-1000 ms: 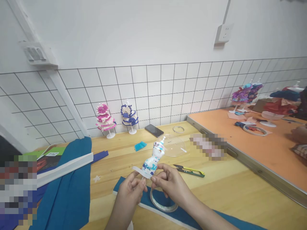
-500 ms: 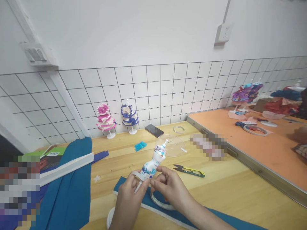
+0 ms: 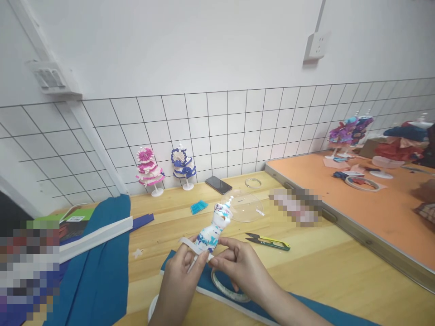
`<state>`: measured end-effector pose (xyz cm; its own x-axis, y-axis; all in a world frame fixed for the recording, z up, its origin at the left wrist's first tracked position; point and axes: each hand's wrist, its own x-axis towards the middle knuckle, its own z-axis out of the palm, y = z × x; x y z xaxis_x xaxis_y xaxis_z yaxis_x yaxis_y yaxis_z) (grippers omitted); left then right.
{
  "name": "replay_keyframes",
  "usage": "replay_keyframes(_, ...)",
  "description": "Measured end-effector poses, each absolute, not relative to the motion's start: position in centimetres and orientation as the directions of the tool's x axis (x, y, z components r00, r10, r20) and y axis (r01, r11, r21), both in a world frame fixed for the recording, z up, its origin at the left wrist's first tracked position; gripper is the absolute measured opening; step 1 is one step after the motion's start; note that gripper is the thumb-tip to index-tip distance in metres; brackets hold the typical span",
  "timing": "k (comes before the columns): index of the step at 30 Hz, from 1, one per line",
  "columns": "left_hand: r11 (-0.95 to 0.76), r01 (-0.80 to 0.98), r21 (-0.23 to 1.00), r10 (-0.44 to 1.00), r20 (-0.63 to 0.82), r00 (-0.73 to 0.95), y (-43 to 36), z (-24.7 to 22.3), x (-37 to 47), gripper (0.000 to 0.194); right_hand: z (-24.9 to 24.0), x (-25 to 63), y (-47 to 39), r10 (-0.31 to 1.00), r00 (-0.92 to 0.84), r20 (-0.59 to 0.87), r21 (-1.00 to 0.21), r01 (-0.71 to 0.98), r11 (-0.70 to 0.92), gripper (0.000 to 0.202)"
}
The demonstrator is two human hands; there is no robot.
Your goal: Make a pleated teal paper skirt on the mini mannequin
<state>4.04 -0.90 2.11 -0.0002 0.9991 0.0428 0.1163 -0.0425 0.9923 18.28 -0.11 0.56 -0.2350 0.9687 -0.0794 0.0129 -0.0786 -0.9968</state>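
A small white dress form (image 3: 212, 231) with blue, teal and purple patches leans to the right between my hands. My left hand (image 3: 181, 276) is closed around its lower end and thin stand. Across the bottom of the form runs a narrow white tape strip (image 3: 190, 245), its free end sticking out to the left. At the strip's right end, my right hand (image 3: 243, 265) pinches with thumb and forefinger. Below the right hand a tape roll (image 3: 226, 289) lies on teal fabric (image 3: 251, 308). The form's white base (image 3: 153, 308) is partly hidden by my left wrist.
Yellow-green thread snips (image 3: 268, 242) lie right of my hands. Behind are a clear disc (image 3: 248, 208), a pleated blue piece (image 3: 199, 207), a phone (image 3: 218, 184) and two decorated dress forms (image 3: 183, 167). Folded teal fabric (image 3: 98, 262) lies left; an orange-topped table (image 3: 340, 194) stands right.
The dress form has shifted slightly left and down with my hands. More of the white strip now shows along its lower edge, on both sides of my left thumb.
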Motion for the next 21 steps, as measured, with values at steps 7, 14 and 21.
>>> replay_keyframes(7, -0.074, 0.053, 0.996, 0.988, 0.081, -0.134, -1.1, 1.4, 4.6, 0.052, 0.9, 18.1, -0.2, 0.977, -0.19, -0.094, -0.995, 0.002, -0.095, 0.05)
replay_keyframes(14, -0.07, 0.062, 0.996, 0.985, 0.079, -0.152, -1.1, 1.7, 4.5, 0.058, 0.8, 18.3, -0.2, 0.985, -0.119, -0.128, -0.992, 0.007, -0.128, 0.085)
replay_keyframes(21, 0.049, -0.033, 0.998, 0.998, -0.051, -0.047, -0.7, 2.3, 3.4, 0.035, 0.4, 18.4, -0.4, 0.989, -0.148, -0.031, -0.992, 0.123, -0.013, 0.033)
